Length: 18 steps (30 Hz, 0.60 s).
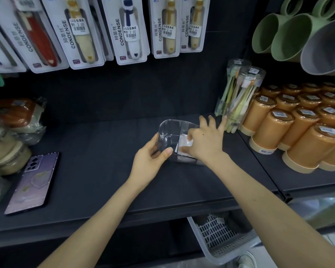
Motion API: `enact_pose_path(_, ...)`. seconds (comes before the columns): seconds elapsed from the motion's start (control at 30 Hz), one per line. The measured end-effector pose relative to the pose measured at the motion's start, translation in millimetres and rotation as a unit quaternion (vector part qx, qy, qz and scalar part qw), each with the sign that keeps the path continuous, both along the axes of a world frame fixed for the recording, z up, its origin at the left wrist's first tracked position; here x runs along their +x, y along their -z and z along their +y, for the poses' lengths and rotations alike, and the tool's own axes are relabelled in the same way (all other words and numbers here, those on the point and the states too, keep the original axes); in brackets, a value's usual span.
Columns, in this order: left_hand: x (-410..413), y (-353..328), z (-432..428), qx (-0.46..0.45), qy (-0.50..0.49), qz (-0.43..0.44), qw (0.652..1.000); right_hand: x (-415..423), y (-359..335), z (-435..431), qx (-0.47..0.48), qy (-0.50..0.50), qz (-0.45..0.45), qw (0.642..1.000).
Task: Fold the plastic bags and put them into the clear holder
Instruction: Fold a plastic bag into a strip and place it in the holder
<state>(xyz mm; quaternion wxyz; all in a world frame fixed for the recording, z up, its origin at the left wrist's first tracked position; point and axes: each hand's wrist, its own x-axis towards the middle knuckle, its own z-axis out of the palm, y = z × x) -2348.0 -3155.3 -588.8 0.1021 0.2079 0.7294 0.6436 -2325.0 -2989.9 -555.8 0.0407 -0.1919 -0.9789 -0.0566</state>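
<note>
The clear holder (169, 130) stands on the dark shelf (104, 151), tipped a little toward me. My left hand (149, 161) grips its near left wall, thumb on the rim. A folded whitish plastic bag (184, 147) sits in the holder's right compartment. My right hand (205, 140) is over that compartment, thumb and forefinger pinching the bag, the other fingers spread toward the back right. The hand hides part of the bag.
A purple phone (32, 180) lies on the shelf at the left, beside wrapped bundles (10, 132). Clear toothbrush tubes (240, 93) and rows of orange cups (298, 128) stand at the right. Packaged toothbrushes (128, 29) hang above. A white basket (220, 236) sits below the shelf edge.
</note>
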Motion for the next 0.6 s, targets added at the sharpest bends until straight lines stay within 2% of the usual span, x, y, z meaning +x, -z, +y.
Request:
enact_pose_path(0.07,-1,-1,2,-0.002,0.001,-0.001,1.000,-2,2,0,-0.012,0.001,0.000,1.000)
enact_pose_path(0.17,-4,-2,6,-0.007,0.003,-0.008,1.000,10,-5,11,-0.047,0.007,0.052,0.998)
enact_pose_path(0.27,-8,-8,14,-0.021,0.009,-0.003,1.000,35,-10,22,-0.066,0.011,0.136,0.988)
enact_pose_path(0.4,-27,-8,32,-0.019,0.012,0.007,1.000,83,1,32,-0.096,0.019,0.266,0.959)
enact_pose_path(0.5,-45,-7,47,-0.030,0.007,0.000,1.000,122,17,28,-0.155,-0.023,0.283,0.946)
enact_pose_path(0.6,-61,-8,59,-0.061,0.019,0.005,0.998,158,33,12,-0.191,-0.046,0.250,0.948)
